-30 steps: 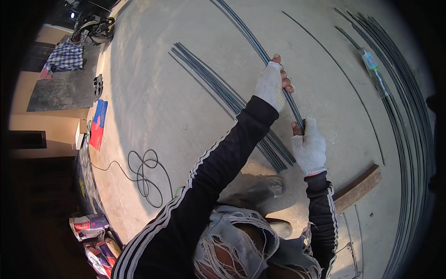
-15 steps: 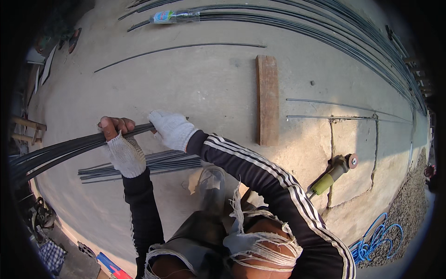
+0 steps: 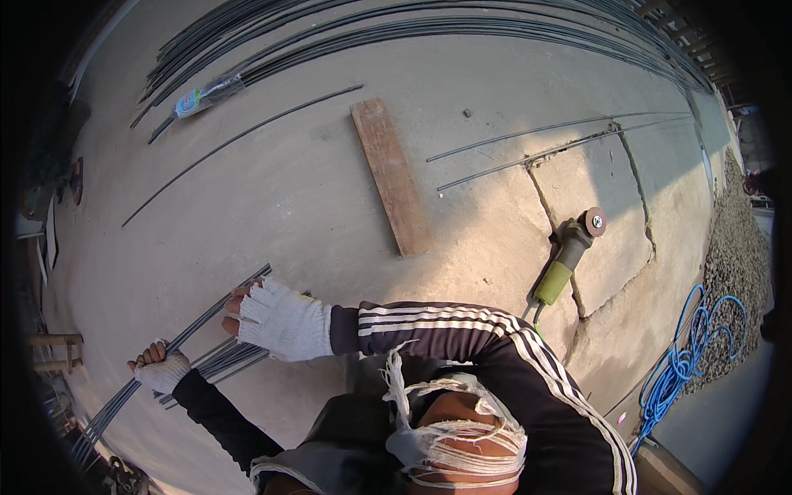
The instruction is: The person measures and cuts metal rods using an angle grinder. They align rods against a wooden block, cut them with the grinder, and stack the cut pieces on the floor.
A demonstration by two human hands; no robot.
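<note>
My left hand [image 3: 161, 370], in a white fingerless glove, is closed around a bundle of thin dark steel rods [image 3: 196, 328] that slants from the lower left up to the right. Closer to the bundle's far end, my right hand [image 3: 279, 320] is in a similar glove, its bare fingers curled against the rods; part of the grip is hidden. Beneath and beside the held bundle, a second pile of short steel rods [image 3: 233, 360] lies on the concrete floor, partly covered by my left arm and right hand.
A wooden block [image 3: 391, 177] lies ahead. To the right are an angle grinder [image 3: 571, 256], two loose rods [image 3: 536, 154], a blue hose [image 3: 672, 371] and gravel [image 3: 726, 247]. One rod [image 3: 239, 148] lies ahead left. Long rods [image 3: 429, 25] with a plastic bottle [image 3: 198, 97] stretch along the far side.
The view has turned, so floor things appear shifted left and tilted. My left hand sits lower and further left along the bundle. The rod ends now project beyond my right hand.
</note>
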